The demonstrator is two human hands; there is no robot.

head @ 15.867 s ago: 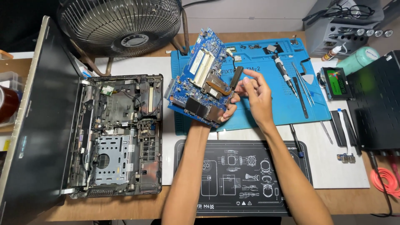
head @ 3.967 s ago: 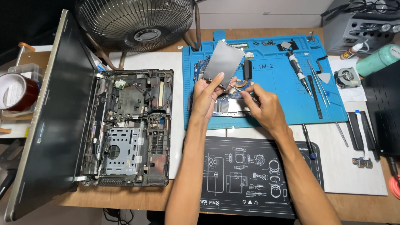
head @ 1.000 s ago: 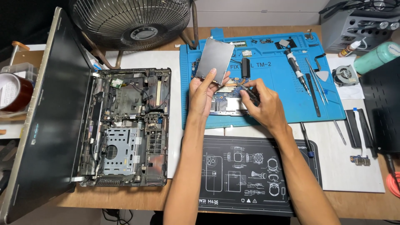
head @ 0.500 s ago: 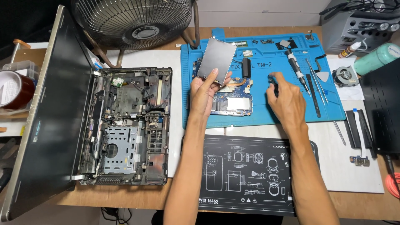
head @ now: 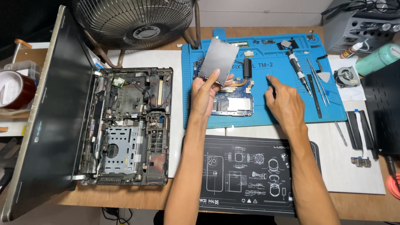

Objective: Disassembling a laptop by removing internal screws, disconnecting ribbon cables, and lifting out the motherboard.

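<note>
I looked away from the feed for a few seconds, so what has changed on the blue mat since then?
The right hand has let go of the circuit board and moved right across the blue mat, toward the screwdriver; whether it pinches something small is unclear. The board now lies flat on the mat, not held up as at the start. The left hand still holds the grey metal plate upright. The opened laptop has not moved.
</note>
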